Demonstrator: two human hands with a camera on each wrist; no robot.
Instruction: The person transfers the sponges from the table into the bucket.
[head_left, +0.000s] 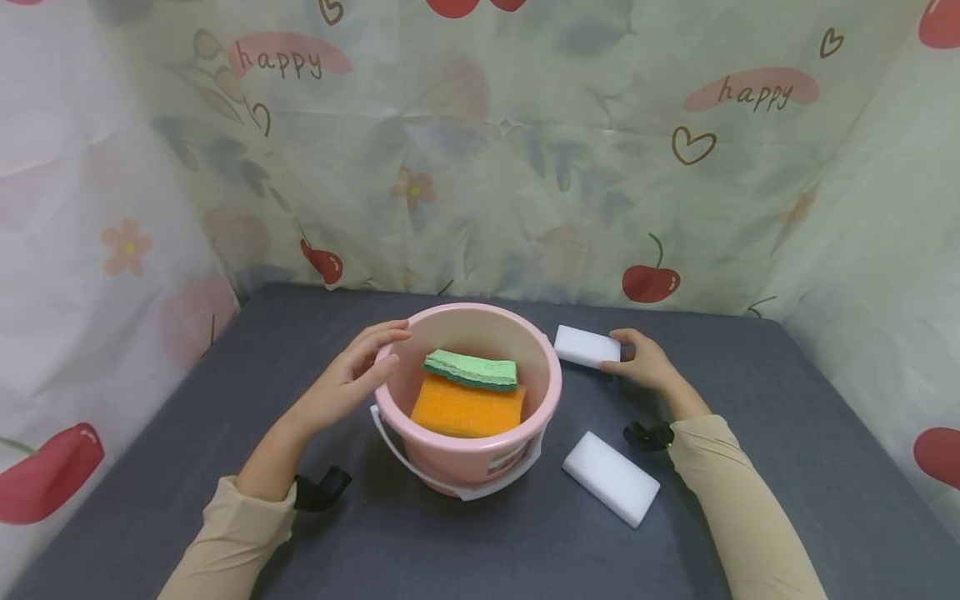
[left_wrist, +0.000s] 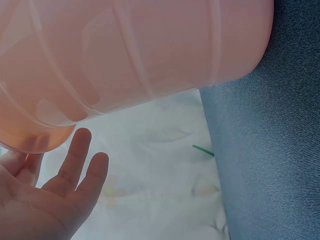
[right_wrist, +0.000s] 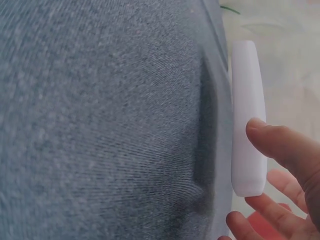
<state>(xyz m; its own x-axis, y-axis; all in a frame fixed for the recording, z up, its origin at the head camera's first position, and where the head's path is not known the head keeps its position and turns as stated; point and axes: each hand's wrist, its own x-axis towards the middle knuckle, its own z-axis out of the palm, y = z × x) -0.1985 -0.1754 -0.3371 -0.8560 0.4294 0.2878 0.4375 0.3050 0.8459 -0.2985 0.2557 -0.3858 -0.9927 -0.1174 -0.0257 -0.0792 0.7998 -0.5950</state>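
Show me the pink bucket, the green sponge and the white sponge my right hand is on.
pink bucket [head_left: 551,379]: head view, right rim.
green sponge [head_left: 471,370]: head view, middle of its top face.
white sponge [head_left: 581,345]: head view, top face left of the fingers.

grey table [head_left: 787,400] lies bare right of the 2 white sponges [head_left: 611,477]; pink bucket [head_left: 480,454] blocks the middle.

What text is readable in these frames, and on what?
"happy" on the backdrop cloth, upper left, in a pink oval.
"happy" on the same cloth, upper right, in another pink oval.
Sticker on the front of the pink bucket: a label is there, but too small and blurred to read.
Sponges in the bucket and white foam blocks: no print visible.
Wrist views: no text.
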